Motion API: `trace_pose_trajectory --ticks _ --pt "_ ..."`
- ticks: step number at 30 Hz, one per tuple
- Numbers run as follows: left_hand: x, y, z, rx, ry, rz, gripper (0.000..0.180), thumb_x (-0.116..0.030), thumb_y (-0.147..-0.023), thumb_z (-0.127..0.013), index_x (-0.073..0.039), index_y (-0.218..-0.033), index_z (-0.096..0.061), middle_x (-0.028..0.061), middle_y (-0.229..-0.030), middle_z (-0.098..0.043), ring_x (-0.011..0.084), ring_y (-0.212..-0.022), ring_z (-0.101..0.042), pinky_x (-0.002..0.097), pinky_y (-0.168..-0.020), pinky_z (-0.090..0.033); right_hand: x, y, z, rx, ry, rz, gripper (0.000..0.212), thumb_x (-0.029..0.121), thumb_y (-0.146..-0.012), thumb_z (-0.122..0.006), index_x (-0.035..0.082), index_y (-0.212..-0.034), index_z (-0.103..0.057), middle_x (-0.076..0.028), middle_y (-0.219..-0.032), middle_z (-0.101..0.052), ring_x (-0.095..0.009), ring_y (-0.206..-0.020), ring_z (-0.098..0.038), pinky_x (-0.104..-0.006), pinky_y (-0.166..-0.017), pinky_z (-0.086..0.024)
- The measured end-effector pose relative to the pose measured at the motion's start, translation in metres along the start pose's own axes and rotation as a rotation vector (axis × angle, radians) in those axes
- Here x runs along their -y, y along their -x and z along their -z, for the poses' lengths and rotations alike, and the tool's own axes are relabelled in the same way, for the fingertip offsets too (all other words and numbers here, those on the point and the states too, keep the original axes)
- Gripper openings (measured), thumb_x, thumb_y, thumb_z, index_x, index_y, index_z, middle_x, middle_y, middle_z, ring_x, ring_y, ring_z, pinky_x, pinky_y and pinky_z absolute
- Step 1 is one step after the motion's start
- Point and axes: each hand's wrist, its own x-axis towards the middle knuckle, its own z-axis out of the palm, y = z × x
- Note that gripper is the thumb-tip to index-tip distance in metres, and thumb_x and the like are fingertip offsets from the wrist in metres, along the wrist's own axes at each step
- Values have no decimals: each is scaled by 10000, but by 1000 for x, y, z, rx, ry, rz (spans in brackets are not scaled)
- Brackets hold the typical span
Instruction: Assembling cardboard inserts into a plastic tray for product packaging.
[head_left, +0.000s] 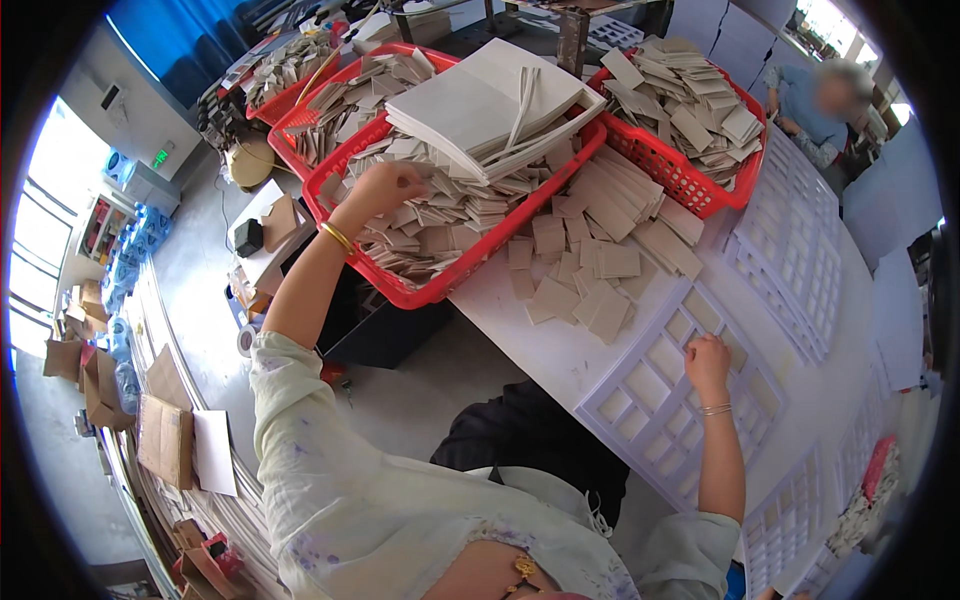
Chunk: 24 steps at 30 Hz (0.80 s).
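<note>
My left hand (388,187) is over the left part of a red plastic basket (449,280) heaped with small grey cardboard pieces (448,240). Its fingers are curled together, and what they hold, if anything, is hidden. On the white table, my right hand (708,360) rests over a white lattice frame (622,408) with square openings. The fingers there are bent and closed; I cannot make out what is in them. Grey cardboard shows in several of the frame's upper openings. Loose cardboard pieces (603,262) lie between basket and frame.
A stack of large pale sheets (480,95) lies on the basket. Another red basket (690,180) of pieces stands to its right, and more stand behind. Further lattice frames (790,240) are stacked at the right. Across the table sits another person (815,115). Cardboard boxes (165,440) stand at left.
</note>
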Motion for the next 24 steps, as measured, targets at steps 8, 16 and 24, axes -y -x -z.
trace_pose_trajectory --ticks 8,16,24 --pt "-18 3 -1 -48 -258 -152 283 -315 -695 -739 -110 -855 -627 85 -798 -641 297 -806 -622 409 -688 -478 1 5 -4 -18 34 -25 20 118 -707 -648 107 -691 -648 -71 -864 -606 -271 -893 -573 -430 -749 -437" --pt "-38 38 23 -229 -374 -162 227 -244 -678 -701 -96 -820 -604 117 -816 -628 321 -805 -605 432 -707 -470 1 9 -6 -57 -53 -12 19 127 -709 -652 111 -713 -642 -64 -859 -595 -259 -915 -568 -433 -762 -425" --pt "-139 101 18 -332 13 -495 226 -63 -637 -716 -62 -816 -578 81 -987 -662 212 -752 -590 306 -663 -484 25 18 14 -186 -157 -83 159 179 -723 -678 119 -865 -639 -73 -918 -619 -268 -909 -578 -462 -766 -416"
